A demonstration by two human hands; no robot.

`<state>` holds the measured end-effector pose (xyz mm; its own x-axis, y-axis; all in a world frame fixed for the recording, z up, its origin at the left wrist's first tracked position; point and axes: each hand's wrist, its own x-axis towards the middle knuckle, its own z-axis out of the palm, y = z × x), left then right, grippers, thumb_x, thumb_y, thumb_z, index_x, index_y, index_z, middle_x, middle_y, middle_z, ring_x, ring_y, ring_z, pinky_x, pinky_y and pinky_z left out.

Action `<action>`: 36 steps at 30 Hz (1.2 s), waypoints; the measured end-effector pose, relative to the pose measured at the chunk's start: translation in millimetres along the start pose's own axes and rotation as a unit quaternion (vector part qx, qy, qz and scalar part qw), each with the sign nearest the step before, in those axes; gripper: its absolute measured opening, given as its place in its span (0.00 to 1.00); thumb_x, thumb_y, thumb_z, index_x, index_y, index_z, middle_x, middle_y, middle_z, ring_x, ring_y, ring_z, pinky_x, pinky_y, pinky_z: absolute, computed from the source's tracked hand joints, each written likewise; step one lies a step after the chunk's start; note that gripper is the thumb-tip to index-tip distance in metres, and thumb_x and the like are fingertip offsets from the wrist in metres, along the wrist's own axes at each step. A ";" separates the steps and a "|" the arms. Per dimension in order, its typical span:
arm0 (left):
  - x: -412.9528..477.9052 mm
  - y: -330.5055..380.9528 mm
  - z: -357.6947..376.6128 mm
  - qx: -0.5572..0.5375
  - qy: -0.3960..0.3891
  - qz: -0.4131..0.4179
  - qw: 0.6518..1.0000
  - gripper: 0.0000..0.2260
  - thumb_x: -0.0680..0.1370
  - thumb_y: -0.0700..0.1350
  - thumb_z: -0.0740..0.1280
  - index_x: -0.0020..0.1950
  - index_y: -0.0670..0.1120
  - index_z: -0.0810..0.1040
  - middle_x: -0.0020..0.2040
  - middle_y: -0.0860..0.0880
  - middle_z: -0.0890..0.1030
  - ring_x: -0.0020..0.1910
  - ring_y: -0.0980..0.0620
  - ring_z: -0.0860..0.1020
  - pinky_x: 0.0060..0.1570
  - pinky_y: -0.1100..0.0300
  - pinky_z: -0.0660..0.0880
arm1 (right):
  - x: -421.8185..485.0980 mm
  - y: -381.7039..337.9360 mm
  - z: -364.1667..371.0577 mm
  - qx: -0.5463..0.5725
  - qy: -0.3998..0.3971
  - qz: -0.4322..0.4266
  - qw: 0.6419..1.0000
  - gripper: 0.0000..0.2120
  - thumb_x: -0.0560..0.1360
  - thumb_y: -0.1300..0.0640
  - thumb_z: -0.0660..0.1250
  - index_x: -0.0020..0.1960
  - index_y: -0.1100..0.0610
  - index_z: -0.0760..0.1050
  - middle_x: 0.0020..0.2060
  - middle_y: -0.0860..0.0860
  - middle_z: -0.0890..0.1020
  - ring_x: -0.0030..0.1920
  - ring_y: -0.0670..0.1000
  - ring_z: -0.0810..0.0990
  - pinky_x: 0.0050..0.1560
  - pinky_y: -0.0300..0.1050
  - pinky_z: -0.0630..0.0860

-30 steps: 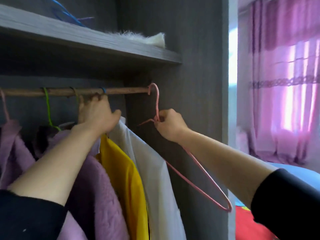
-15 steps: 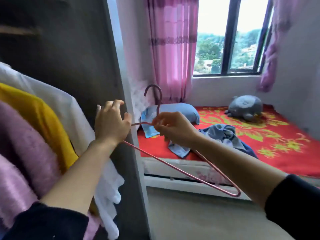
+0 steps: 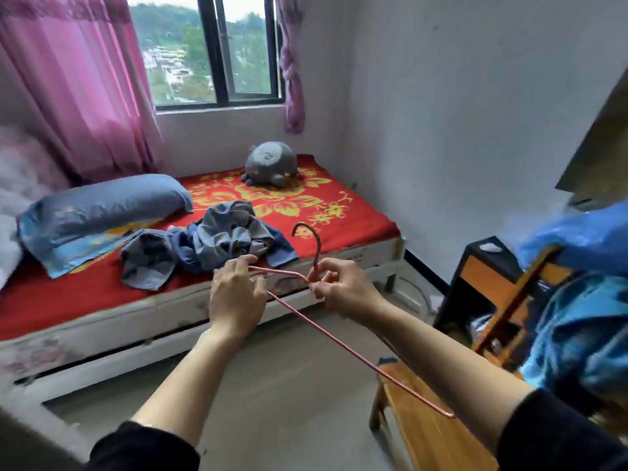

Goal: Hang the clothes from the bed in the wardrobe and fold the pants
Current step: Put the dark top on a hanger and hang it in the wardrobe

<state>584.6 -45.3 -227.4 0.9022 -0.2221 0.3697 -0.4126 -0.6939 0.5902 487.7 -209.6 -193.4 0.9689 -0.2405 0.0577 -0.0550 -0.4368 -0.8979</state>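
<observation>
Nearest the camera, a pink wire hanger (image 3: 339,340) is held in front of the body, bare of any garment, hook uppermost. Its neck is pinched between thumb and curled fingers of the right hand (image 3: 343,290). The left hand (image 3: 234,300) is set at the hanger's shoulder wire with fingers loosely curled over it. Whether that wire is actually gripped cannot be established, since the palm side is hidden. A wooden stool (image 3: 418,419) is noted low on the right, with blue fabric (image 3: 577,317) above it.

Beyond the hands, the bed (image 3: 136,321) is recorded with a crumpled heap of blue-grey clothes (image 3: 210,248) lying on its red sheet, near the front edge and just beside a blue pillow (image 3: 102,205). Nothing in the heap is hung or folded. A grey plush toy (image 3: 272,164) sits farther back, below the window (image 3: 217,49).

Progress is judged early for this heap: a hanger has been obtained, but dressing it, hanging it and folding the pants remain. The wardrobe is out of view, so its contents cannot be assessed.

No brand, label or legible writing is found.
</observation>
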 end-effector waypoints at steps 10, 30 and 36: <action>-64.1 220.2 201.0 -0.069 -0.143 0.049 0.986 0.19 0.76 0.40 0.63 0.66 0.44 0.71 0.63 0.41 0.74 0.62 0.41 0.70 0.63 0.51 0.66 | -83.4 135.1 -236.3 -0.050 0.131 0.077 0.987 0.02 0.75 0.60 0.68 0.44 0.57 0.79 0.34 0.51 0.79 0.37 0.48 0.77 0.43 0.49 0.77; -120.1 510.2 435.3 0.027 -0.462 0.219 0.859 0.46 0.68 0.68 0.66 0.77 0.46 0.52 0.78 0.42 0.46 0.76 0.37 0.45 0.71 0.39 0.56 | -131.1 227.7 -521.2 -0.234 0.364 0.086 0.897 0.04 0.75 0.59 0.67 0.42 0.52 0.77 0.28 0.45 0.76 0.32 0.47 0.74 0.41 0.48 0.74; -132.1 544.2 461.9 0.106 -0.479 0.173 0.854 0.40 0.68 0.62 0.70 0.72 0.48 0.58 0.74 0.42 0.46 0.72 0.31 0.48 0.57 0.34 0.70 | -133.2 248.8 -545.3 -0.277 0.349 0.050 0.894 0.03 0.74 0.60 0.66 0.43 0.54 0.79 0.27 0.43 0.74 0.30 0.44 0.73 0.35 0.40 0.70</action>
<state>298.8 -709.9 -286.6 0.4610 -0.8270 -0.3218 -0.7343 -0.5591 0.3849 213.5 -759.0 -186.5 0.5768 -0.7001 0.4209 -0.4317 -0.6986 -0.5706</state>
